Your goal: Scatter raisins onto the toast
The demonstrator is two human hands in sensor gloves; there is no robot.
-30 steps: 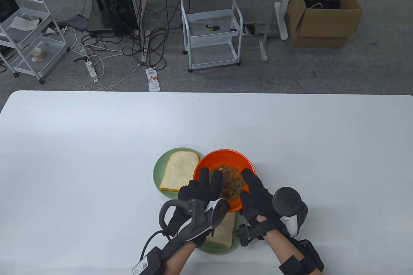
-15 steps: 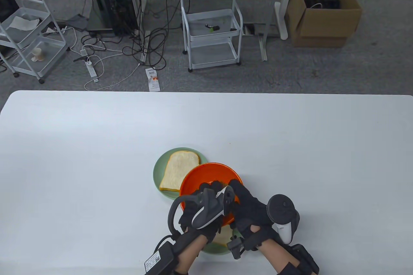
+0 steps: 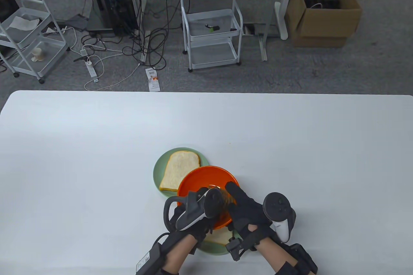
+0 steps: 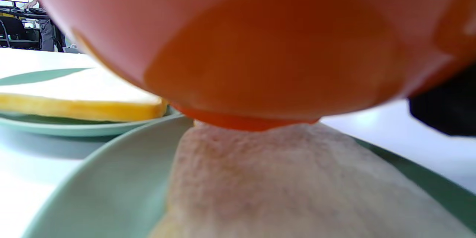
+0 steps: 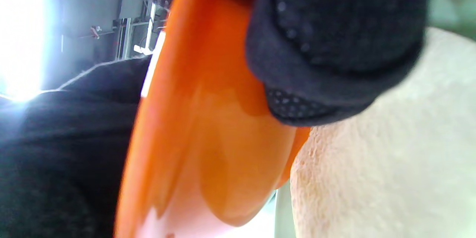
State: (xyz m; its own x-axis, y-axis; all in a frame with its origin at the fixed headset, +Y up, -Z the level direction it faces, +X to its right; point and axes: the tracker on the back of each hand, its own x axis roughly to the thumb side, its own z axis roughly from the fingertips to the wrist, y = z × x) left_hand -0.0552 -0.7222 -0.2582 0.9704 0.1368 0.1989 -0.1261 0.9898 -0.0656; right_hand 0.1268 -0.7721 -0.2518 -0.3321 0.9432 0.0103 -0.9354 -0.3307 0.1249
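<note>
Even, diffuse overhead light falls on the white table (image 3: 96, 146); shadows under the hands are soft and faint. The table view is sharp. Both wrist views are blurred at close range (the orange bowl (image 4: 260, 44) especially). Strong glare burns out the right wrist view's upper left corner.

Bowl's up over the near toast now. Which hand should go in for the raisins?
Probably the right hand: its fingers already reach over the bowl rim beside the raisins, while the left hand grips the bowl's near-left side above the toast.
</note>
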